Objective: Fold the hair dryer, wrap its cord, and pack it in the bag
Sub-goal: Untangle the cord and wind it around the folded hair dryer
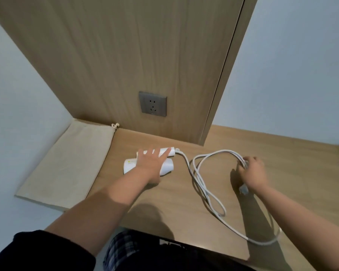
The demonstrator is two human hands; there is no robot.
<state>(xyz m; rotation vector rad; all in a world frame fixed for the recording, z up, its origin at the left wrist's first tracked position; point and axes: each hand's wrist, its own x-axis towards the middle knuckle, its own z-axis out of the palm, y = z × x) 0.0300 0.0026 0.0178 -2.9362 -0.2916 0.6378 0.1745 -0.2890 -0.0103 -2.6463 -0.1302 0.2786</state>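
2 hands at work: left hand (152,160) lies flat, fingers spread, pinning the folded hair dryer (165,162); right hand (251,171) is clenched on cord (204,184) loops. keep loops even (no kinks). bag (70,159) lies far left on the desk (184,202).

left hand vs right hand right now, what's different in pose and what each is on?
The left hand lies flat, fingers spread, pressing on the white hair dryer. The right hand is curled, gripping gathered loops of the white cord. The left hand sits nearer the cloth bag; the right hand is farther away. Both are low over the wooden desk.
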